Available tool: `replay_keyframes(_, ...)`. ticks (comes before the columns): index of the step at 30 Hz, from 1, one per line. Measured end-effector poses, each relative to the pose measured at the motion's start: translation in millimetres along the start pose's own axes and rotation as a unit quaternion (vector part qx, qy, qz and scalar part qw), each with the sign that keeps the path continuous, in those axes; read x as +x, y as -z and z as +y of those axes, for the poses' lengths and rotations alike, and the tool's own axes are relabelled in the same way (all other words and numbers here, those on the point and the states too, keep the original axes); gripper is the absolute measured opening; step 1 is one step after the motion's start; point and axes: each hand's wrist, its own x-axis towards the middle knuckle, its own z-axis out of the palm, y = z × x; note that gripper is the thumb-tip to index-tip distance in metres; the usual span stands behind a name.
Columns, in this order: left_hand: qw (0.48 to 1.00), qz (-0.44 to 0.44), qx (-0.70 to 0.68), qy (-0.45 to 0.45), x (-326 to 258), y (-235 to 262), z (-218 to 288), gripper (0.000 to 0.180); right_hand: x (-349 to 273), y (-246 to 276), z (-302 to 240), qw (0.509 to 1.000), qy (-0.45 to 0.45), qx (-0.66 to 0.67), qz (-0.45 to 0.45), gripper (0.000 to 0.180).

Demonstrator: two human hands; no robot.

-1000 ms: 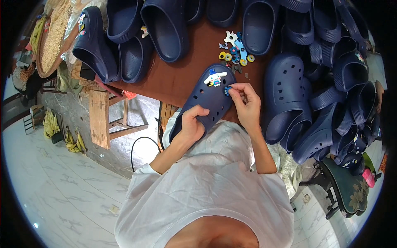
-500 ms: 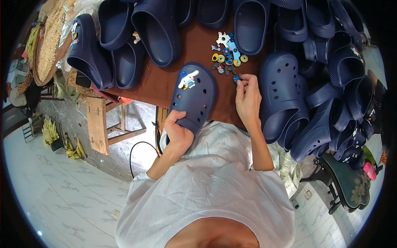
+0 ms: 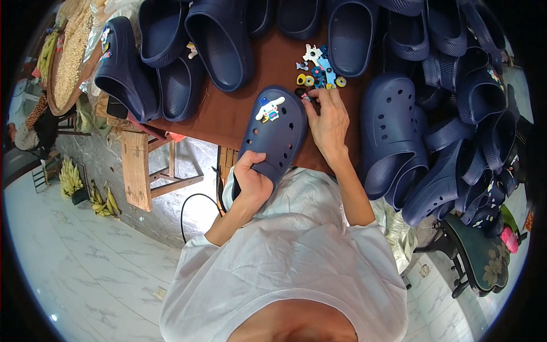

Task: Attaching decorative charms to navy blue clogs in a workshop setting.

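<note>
My left hand (image 3: 252, 178) grips a navy clog (image 3: 276, 139) by its open heel end, thumb on top, toe pointing away from me. A white long-eared character charm with a blue hat (image 3: 270, 109) sits in the holes near the toe. Just right of that clog, my right hand (image 3: 330, 121) is closed in a pinch on a small dark and reddish shoe charm (image 3: 306, 97), partly hidden by the fingertips. Beyond the fingers lies a loose cluster of shoe charms (image 3: 326, 73), white, blue, yellow and black.
Many navy clogs crowd the brown tabletop (image 3: 225, 117); one clog (image 3: 390, 125) lies right of my hand. Left of the table are a wooden stool (image 3: 135, 171) and a basket of pale kernels (image 3: 73, 71). Lower right stands a dark chair (image 3: 484, 256).
My right hand has moved left and away from me, to the near edge of the charm cluster. The small blue charm at its fingertips is no longer visible there. My left hand still holds the clog.
</note>
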Motion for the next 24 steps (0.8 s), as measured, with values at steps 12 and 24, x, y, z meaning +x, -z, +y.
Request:
replay_keyframes(12, 0.998, -0.053, -0.016, -0.024, 4, -6, -2, 0.067, -8, 24, -6, 0.927, -0.112, 0.344, -0.095, 0.015)
replay_keyframes(24, 0.994, -0.090, 0.049, -0.031, 9, 15, -22, 0.071, -4, 22, -13, 0.886, -0.124, 0.418, -0.156, 0.013)
